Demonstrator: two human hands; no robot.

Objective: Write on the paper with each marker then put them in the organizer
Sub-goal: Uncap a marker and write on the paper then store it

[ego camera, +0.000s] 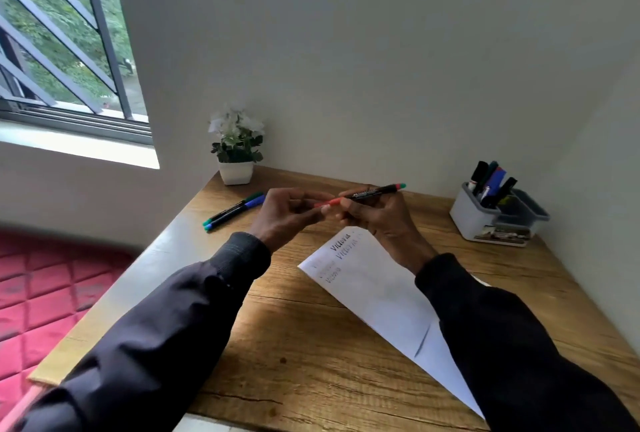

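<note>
left grip (287, 215): raised over wooden bench (311, 345), fingertips pinching the red end of the black-barrelled red marker (372, 193) | right grip (377, 220): fingers curled round the barrel, marker near-level above white written-on paper sheet (374, 293) | grey-white plastic organizer (481, 220): right rear of bench, markers standing inside | green and blue loose markers (235, 210): lying at left rear

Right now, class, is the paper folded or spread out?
Spread out: the paper lies as one flat sheet on the table, its written lines showing.
</note>
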